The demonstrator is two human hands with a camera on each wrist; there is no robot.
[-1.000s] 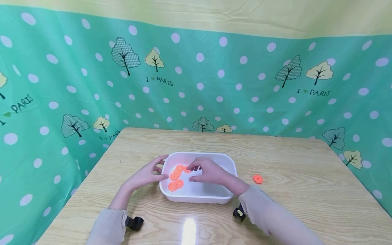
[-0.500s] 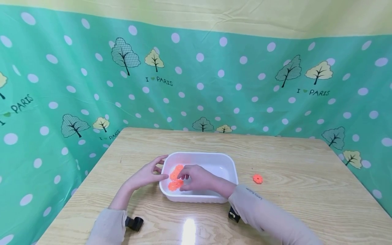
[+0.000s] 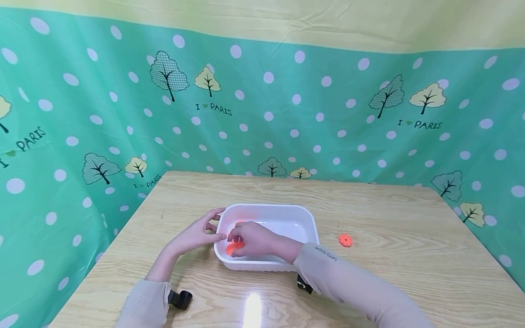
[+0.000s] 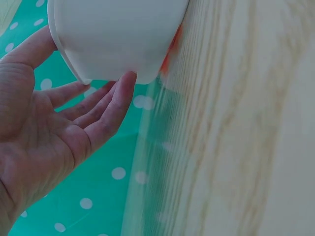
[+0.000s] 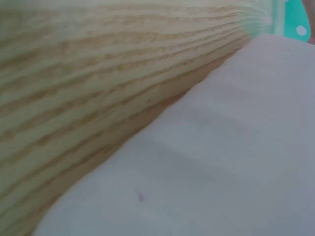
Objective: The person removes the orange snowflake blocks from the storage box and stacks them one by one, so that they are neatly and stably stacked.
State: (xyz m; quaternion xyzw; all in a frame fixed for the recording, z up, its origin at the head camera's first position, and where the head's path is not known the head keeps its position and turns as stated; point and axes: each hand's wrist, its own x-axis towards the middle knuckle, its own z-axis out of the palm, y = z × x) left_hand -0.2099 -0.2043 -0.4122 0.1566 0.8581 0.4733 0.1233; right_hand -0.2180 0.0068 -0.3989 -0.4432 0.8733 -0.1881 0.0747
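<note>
In the head view a white plastic tub (image 3: 287, 265) stands on the table. Orange notched plastic discs (image 3: 232, 247) lie inside at its left end, partly covered by my right hand (image 3: 256, 240). That hand reaches in over the right part of the tub, fingers bent down among the discs, thumb apart from them; I cannot tell whether it grips one. My left hand (image 3: 198, 234) rests at the tub's left end, thumb and index fingertip at the rim. In the left wrist view its relaxed fingers (image 4: 110, 105) touch the tub's outer wall (image 4: 118, 39).
One more orange disc (image 3: 345, 240), with a hole in its middle, lies on the wooden table (image 3: 393, 218) to the right of the tub. A green dotted curtain (image 3: 283, 118) hangs behind and to the left. Black wrist cameras (image 3: 180, 299) sit at both cuffs.
My right hand has moved left and toward me inside the tub, onto the discs at the left end. My left hand and the loose disc stay where they were.
</note>
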